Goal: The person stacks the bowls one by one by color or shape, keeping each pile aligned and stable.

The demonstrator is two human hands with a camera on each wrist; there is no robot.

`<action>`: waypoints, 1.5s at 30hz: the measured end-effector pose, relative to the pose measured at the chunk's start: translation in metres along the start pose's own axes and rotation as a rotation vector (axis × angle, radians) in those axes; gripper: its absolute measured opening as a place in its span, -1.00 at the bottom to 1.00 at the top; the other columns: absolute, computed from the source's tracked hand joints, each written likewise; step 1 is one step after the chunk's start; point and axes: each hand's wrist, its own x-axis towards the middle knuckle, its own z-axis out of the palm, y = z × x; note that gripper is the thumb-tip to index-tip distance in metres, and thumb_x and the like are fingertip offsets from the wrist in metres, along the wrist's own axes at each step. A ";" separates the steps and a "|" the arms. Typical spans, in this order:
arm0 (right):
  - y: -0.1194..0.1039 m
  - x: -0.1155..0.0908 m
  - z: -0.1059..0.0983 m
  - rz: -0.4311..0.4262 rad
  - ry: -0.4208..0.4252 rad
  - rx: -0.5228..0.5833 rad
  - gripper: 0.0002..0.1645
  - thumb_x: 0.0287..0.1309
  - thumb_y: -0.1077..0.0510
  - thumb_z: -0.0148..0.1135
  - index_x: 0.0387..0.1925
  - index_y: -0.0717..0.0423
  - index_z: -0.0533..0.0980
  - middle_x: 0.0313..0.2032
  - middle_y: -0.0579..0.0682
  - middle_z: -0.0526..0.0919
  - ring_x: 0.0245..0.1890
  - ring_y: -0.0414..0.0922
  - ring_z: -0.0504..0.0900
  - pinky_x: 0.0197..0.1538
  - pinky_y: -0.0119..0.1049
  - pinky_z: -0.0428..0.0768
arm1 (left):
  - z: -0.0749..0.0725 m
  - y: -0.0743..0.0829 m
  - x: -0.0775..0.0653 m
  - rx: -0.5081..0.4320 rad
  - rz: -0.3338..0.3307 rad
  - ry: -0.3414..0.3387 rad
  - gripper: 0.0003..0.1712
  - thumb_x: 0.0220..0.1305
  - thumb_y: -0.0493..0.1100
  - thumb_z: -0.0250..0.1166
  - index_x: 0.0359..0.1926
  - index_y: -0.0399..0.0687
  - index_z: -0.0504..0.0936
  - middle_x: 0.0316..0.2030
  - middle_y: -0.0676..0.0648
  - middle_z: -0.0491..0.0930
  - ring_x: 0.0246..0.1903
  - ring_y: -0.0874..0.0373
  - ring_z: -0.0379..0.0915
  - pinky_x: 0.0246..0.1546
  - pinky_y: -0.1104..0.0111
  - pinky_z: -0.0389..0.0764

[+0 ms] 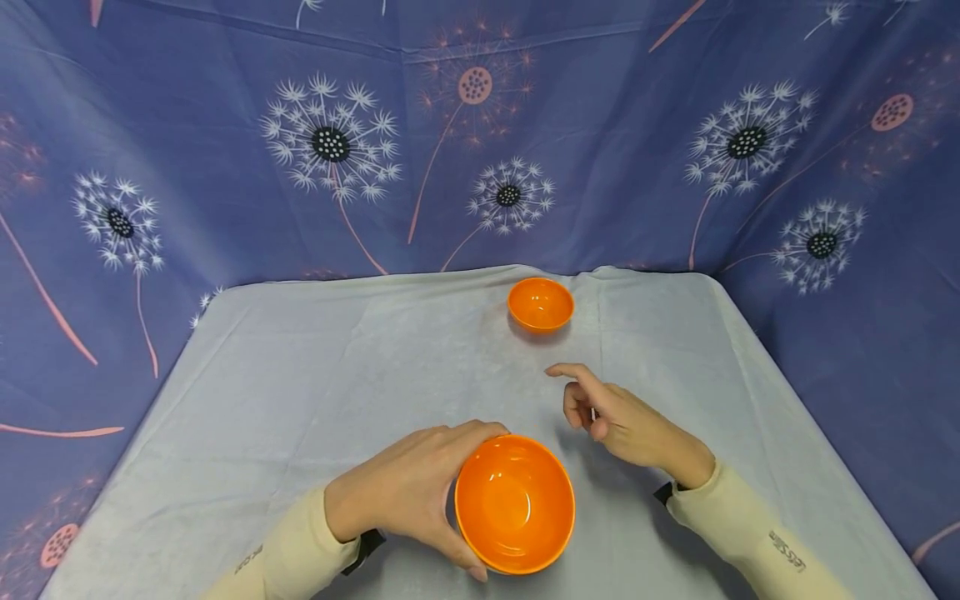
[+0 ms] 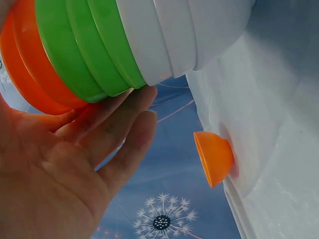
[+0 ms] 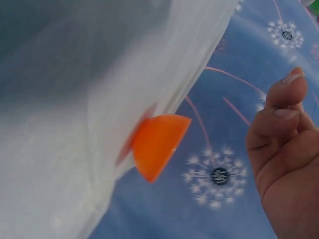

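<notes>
In the head view my left hand [image 1: 416, 482] grips a stack of bowls [image 1: 516, 503] from its left side, the thumb near the lower rim and the fingers round the far side. From above only the orange inside of the uppermost bowl shows. The left wrist view shows the stack [image 2: 144, 40] side-on, with orange bowls first, then green, then white. My right hand [image 1: 630, 423] hovers to the right of the stack, holding nothing, its index finger stretched out and the others loosely bent. Beyond it, a single orange bowl [image 1: 540, 306] stands upright near the table's far edge.
A pale grey cloth [image 1: 337, 358] covers the table. Blue fabric [image 1: 600, 167] with a dandelion print hangs behind the table and along both sides. Slight folds run through the cloth at the far edge, close behind the single bowl.
</notes>
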 end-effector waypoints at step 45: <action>0.126 0.072 -0.041 1.059 0.140 0.753 -0.15 0.33 -0.42 -0.20 0.44 -0.32 -0.27 0.07 0.31 0.50 -0.48 -0.05 0.63 -0.60 -0.36 0.46 | -0.015 0.013 0.011 -0.353 0.089 -0.092 0.20 -0.42 -0.06 0.68 0.28 -0.04 0.17 0.09 0.13 0.42 0.04 0.34 0.36 0.08 0.40 0.41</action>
